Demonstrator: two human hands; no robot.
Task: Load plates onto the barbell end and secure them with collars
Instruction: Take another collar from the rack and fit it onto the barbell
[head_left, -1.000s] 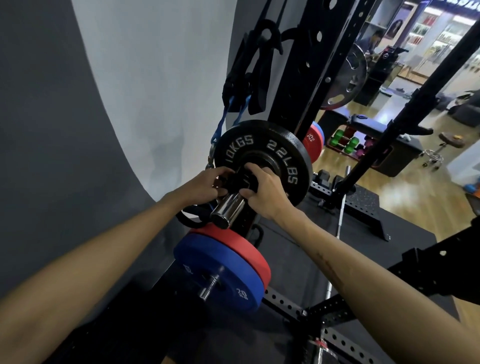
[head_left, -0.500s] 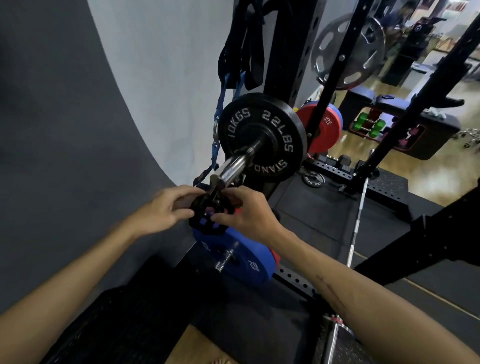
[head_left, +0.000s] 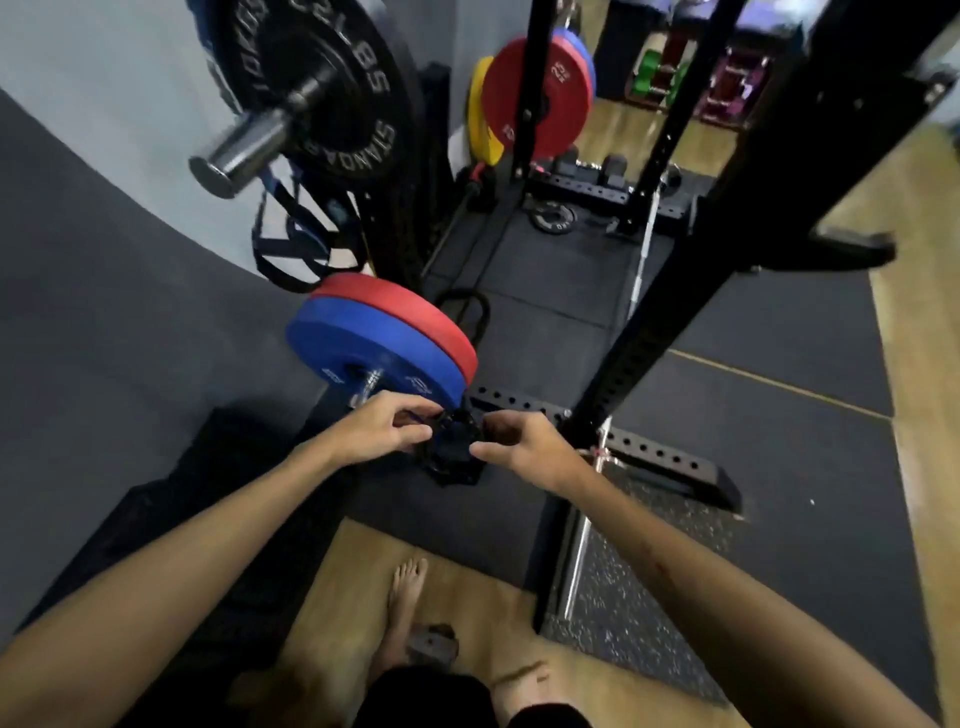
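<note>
A black 10 kg plate (head_left: 332, 98) sits on the chrome barbell sleeve (head_left: 244, 148) at the upper left; the sleeve's outer end is bare. Well below it, at about waist height, I hold a black collar (head_left: 451, 441) between both hands. My left hand (head_left: 387, 428) pinches its left side and my right hand (head_left: 524, 447) grips its right side. The collar is off the bar and partly hidden by my fingers.
A blue plate (head_left: 363, 353) and a red plate (head_left: 410, 306) hang on a low storage peg just beyond my hands. More red and yellow plates (head_left: 535, 98) hang on the far rack post. Black rack uprights (head_left: 670, 270) stand to the right; my bare feet show on the wood floor.
The collar came off the sleeve end and both hands carried it down and towards me. My view tilted down, so the loaded plate now sits at the top of the frame.
</note>
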